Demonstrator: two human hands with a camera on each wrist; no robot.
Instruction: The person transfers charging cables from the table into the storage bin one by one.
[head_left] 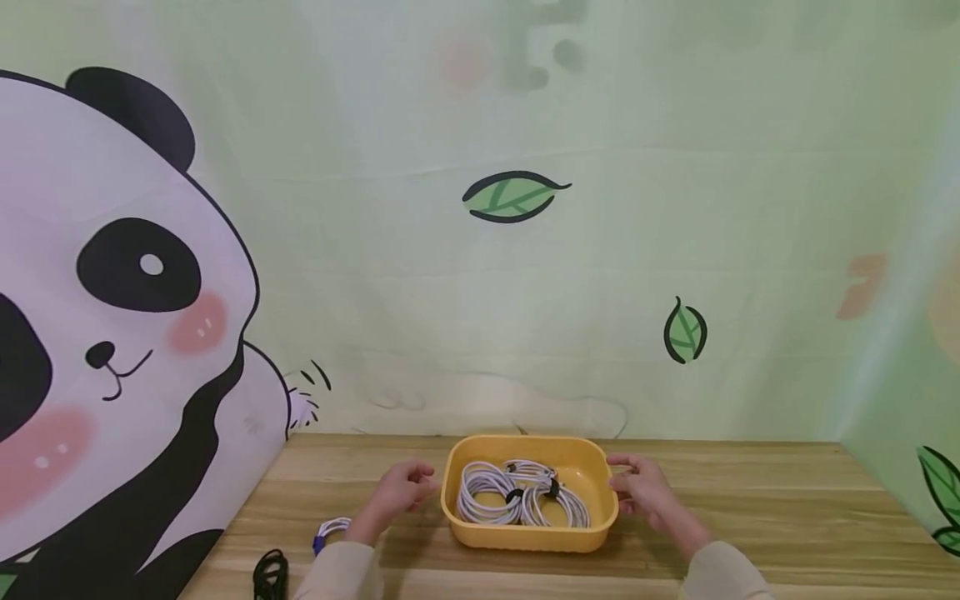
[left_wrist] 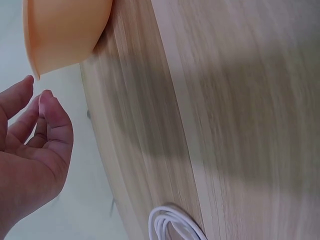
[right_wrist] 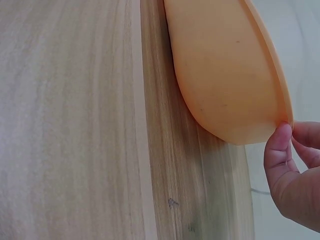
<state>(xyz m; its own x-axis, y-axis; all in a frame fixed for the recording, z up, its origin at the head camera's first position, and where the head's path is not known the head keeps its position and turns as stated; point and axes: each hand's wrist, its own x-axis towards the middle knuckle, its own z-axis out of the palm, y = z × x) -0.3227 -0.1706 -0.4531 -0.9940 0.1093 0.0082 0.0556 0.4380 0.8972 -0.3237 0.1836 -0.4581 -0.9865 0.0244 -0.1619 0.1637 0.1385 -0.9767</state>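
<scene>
A yellow plastic bin (head_left: pixel 528 537) sits on the wooden table and holds several coiled white cables (head_left: pixel 491 493) with black ties. My right hand (head_left: pixel 645 492) pinches the bin's right rim; in the right wrist view the thumb (right_wrist: pixel 278 142) lies against the outer wall and a finger goes over the edge. On the other side, my left hand (head_left: pixel 401 490) is just off the left rim, its fingers loosely bent with nothing in them. The left wrist view shows a small gap between those fingertips and the bin (left_wrist: pixel 67 35).
Left of the bin, near my left sleeve, lies a white cable with a blue part (head_left: pixel 318 543). A black coiled cable (head_left: pixel 271 575) is at the table's front left. Behind the table (head_left: pixel 787 517) rises a wall covering (head_left: pixel 420 292) printed with a panda and leaves.
</scene>
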